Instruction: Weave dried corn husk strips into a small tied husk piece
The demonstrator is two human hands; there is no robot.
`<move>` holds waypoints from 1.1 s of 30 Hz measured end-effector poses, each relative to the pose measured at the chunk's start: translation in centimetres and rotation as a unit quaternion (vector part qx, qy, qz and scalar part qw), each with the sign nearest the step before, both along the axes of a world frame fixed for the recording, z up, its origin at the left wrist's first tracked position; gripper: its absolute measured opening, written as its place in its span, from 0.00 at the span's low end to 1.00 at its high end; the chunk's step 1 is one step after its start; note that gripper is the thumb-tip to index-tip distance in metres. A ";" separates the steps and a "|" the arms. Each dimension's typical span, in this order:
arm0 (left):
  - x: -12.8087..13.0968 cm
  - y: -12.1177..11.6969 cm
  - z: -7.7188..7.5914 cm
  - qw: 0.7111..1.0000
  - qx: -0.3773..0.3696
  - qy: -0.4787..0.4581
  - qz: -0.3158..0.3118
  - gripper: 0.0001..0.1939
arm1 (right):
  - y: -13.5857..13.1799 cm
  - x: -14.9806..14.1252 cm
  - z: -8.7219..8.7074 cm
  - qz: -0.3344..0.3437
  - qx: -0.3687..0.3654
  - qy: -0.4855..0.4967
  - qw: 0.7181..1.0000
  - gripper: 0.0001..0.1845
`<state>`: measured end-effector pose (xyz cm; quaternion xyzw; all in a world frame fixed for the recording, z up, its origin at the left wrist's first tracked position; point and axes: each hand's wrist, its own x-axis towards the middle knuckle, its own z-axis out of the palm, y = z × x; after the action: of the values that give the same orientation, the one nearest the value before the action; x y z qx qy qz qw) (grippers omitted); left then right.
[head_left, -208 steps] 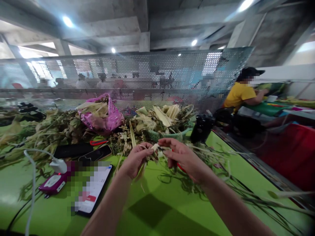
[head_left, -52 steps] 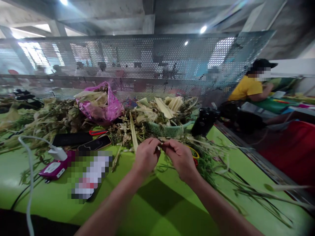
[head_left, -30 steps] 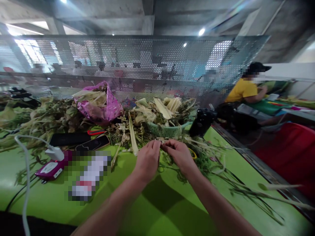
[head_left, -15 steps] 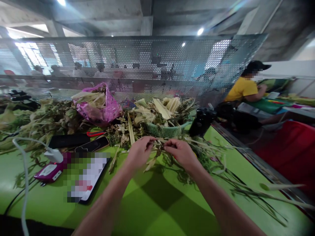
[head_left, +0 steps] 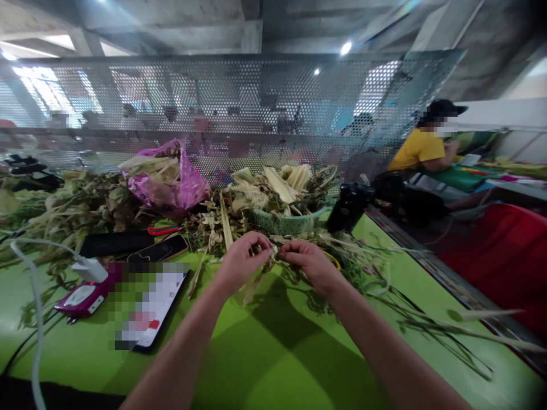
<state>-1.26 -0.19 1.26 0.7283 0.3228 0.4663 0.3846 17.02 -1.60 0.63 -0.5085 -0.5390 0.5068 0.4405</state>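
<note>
Over the green table [head_left: 273, 364], my left hand [head_left: 241, 263] pinches a small dried plant piece [head_left: 255, 285], pale and ragged, whose leafy end hangs below the fingers. Close beside it, my right hand [head_left: 308, 263] has thumb and forefinger pressed together at the same piece's right side. The fingertips nearly meet, so the part between them is mostly hidden. Behind the hands stands a green basket [head_left: 284, 223] heaped with dry husks [head_left: 280, 185]. Loose dried stems and leaves [head_left: 352, 250] lie beside and beneath my right hand.
A pink plastic bag [head_left: 194, 185] of dry leaves, two dark phones, a tablet [head_left: 164, 304] and a purple power strip [head_left: 88, 293] with a white cable lie left. A black bottle-like object [head_left: 347, 209] stands right. A perforated metal screen [head_left: 256, 97] closes the back. Another person sits far right.
My hands have shifted slightly, with the left fingers curling more and the fingertips closer together. The plant piece hangs further left and is blurred. The whole view has moved a little.
</note>
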 end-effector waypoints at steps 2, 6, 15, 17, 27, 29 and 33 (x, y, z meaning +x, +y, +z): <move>0.1 -0.2 0.1 0.998 -0.038 -0.012 -0.050 0.05 | -0.2 -0.3 0.0 0.005 -0.014 0.022 1.000 0.09; 0.2 0.0 -0.2 0.998 -0.055 0.004 -0.031 0.07 | -0.4 -0.7 0.1 0.017 -0.030 0.043 0.998 0.09; 0.5 1.0 -1.9 0.992 -0.121 -0.021 0.002 0.08 | -0.5 -0.7 0.3 0.033 0.028 -0.118 0.992 0.10; 0.5 1.1 -2.1 0.989 -0.144 -0.016 0.002 0.08 | -0.4 -0.6 0.3 0.041 0.056 -0.168 0.983 0.10; 1.3 0.9 -3.0 0.974 -0.218 0.040 -0.042 0.06 | 0.2 1.4 0.1 0.059 0.130 -0.323 0.935 0.04; 1.4 0.9 -3.0 0.970 -0.231 0.044 -0.055 0.04 | 0.1 1.5 0.4 0.051 0.144 -0.297 0.943 0.05; 1.5 0.8 -3.0 0.968 -0.241 0.047 -0.052 0.03 | -0.4 1.2 1.3 0.052 0.164 -0.215 0.961 0.06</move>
<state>0.29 0.65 -1.76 0.6513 0.4048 0.3189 0.5570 18.19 -2.00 1.97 -0.4978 -0.7224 0.3123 0.3644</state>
